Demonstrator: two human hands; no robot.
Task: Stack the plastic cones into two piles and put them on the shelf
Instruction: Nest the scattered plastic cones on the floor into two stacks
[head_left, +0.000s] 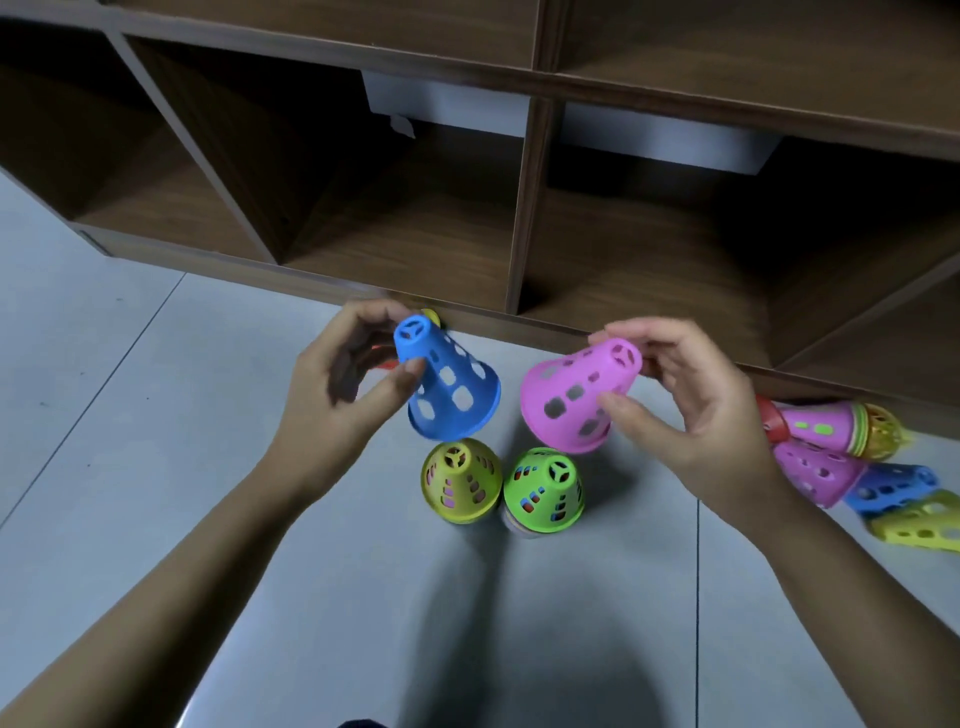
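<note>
My left hand (345, 384) grips a blue perforated cone (449, 387) by its narrow top, tilted over a pile topped by a yellow cone (460, 480). My right hand (691, 410) holds a pink perforated cone (576, 395), tilted above a pile topped by a green cone (543, 491). Both piles stand upright on the floor, side by side and touching. Other colours show through their holes. Behind my left hand, bits of a yellow and a red cone peek out, mostly hidden.
A dark wooden shelf (522, 208) with open compartments stands just beyond the hands, its bottom edge near the floor. Several loose cones (831, 452) in pink, blue, yellow and red lie on their sides on the grey tiled floor at the right.
</note>
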